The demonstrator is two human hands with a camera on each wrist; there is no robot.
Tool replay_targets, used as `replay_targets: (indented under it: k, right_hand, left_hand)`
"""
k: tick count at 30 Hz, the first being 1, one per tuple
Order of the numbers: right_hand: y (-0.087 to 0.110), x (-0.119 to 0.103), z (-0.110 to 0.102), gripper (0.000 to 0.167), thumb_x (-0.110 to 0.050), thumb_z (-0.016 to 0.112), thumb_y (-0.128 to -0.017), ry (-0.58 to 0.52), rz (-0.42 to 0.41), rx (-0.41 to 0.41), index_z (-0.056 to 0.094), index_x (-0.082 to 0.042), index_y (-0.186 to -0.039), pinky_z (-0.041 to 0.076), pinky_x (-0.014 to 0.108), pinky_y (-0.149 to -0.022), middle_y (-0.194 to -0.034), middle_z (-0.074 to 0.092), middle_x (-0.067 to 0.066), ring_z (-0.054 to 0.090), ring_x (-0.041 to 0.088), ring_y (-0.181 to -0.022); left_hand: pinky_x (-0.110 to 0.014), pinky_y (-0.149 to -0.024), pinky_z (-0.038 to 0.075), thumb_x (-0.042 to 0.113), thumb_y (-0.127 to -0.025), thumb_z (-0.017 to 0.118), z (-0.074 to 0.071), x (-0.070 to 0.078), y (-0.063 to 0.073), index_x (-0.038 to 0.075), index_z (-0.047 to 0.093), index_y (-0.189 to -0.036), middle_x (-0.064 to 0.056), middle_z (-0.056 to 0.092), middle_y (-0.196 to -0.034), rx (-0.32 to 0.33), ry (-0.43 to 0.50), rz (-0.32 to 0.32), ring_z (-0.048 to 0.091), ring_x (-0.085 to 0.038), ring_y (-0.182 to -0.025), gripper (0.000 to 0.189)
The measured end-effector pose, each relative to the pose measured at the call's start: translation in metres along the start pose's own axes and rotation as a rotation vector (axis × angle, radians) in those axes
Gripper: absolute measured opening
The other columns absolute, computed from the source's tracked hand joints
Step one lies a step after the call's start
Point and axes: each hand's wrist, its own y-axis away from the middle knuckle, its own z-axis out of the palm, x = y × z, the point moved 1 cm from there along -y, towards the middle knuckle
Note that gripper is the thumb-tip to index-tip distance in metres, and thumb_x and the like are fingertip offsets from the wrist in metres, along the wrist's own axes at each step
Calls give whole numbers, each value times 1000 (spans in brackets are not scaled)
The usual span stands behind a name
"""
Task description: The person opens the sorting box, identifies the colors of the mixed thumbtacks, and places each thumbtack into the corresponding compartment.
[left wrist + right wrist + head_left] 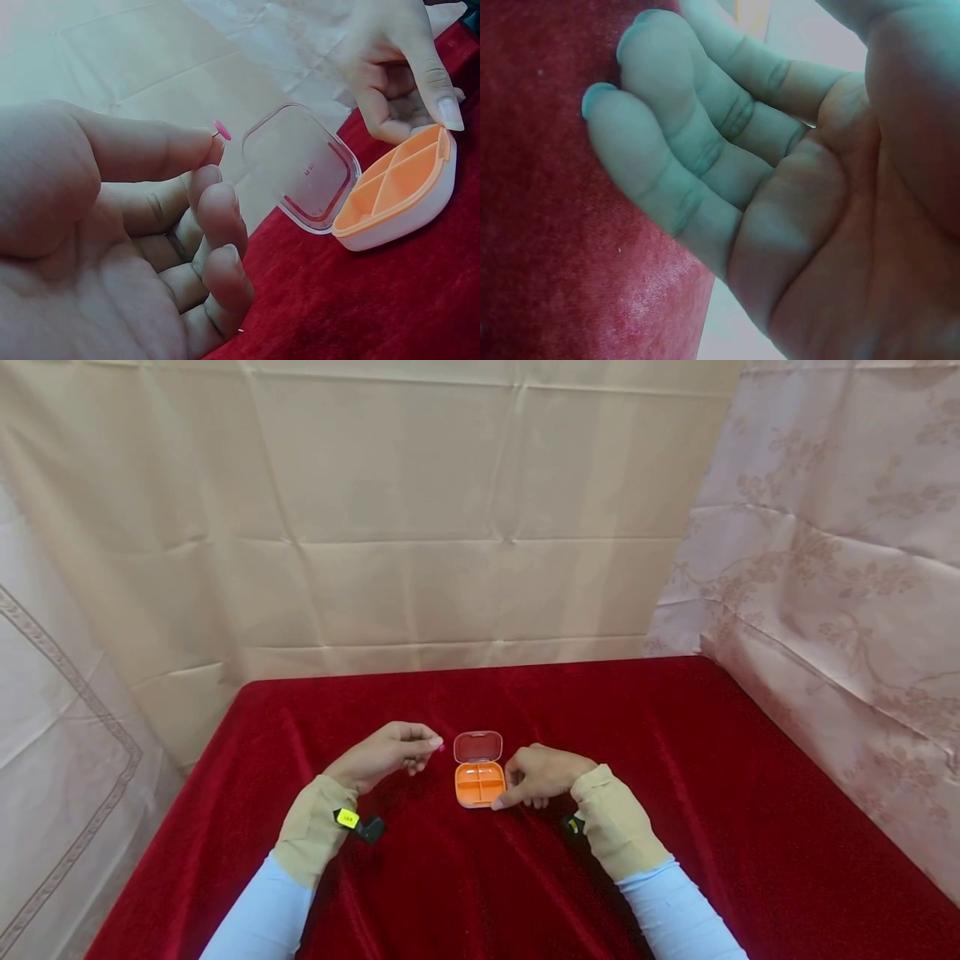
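An orange-and-white pill case [480, 785] with four-way dividers lies on the red cloth, its clear lid [478, 747] tipped back. Nothing shows in its visible compartments. My left hand [390, 753] is raised to the left of the case. Between thumb and forefinger it pinches a small pink stud [221, 130] with a round flat head and a thin metal post. My right hand [546, 772] holds the case at its right side, thumb on the front corner and forefinger farther back. In the right wrist view, its other fingers [660, 157] are bent close over the cloth.
Red velvety cloth [637, 718] covers the table and has shallow folds. A beige curtain [465, 510] hangs behind it, with a flower-patterned curtain [847, 552] on the right. Small black cameras sit at both wrists.
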Motion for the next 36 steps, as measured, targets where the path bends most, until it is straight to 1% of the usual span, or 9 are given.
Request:
replay_targets:
  k: [12, 20, 24, 30, 36]
  right_hand:
    - [-2, 2, 1, 30, -38, 84, -86, 0, -23, -3, 67, -14, -79, 54, 30, -54, -66, 64, -1, 62, 13, -57]
    - [-3, 2, 0, 28, -35, 85, -85, -4, -40, -1, 67, -15, -78, 54, 30, -53, -66, 65, -1, 61, 14, -56]
    - [-3, 3, 0, 29, -35, 85, -85, -5, -42, -2, 67, -14, -78, 53, 29, -53, -67, 65, -1, 61, 13, -56]
    - [-3, 4, 0, 29, -36, 85, -85, 0, -39, -5, 67, -14, -78, 54, 29, -54, -67, 65, -2, 62, 13, -56]
    - [-3, 5, 0, 28, -36, 85, -85, -1, -42, -10, 68, -15, -78, 55, 30, -54, -67, 65, -2, 63, 13, -57]
  left_hand:
    - [-27, -67, 47, 22, -104, 62, 5, -2, -3, -12, 61, -118, -5, 55, -78, -1, -46, -15, 53, -19, -74, 36]
    - [-27, -67, 48, 20, -104, 62, 11, 1, -3, -12, 62, -115, -5, 55, -77, -5, -68, 4, 53, -19, -73, 33]
    - [-27, -67, 48, 20, -104, 63, 14, 3, -4, -11, 63, -115, -5, 55, -76, 1, -86, 3, 54, -19, -73, 33]
    - [-28, -68, 48, 22, -103, 64, 17, 3, -6, -7, 66, -113, -5, 56, -76, 7, -123, 0, 54, -19, -73, 30]
    - [-29, -68, 48, 23, -103, 64, 20, 1, -7, -5, 67, -113, -5, 55, -76, 14, -126, -13, 53, -19, -71, 30]
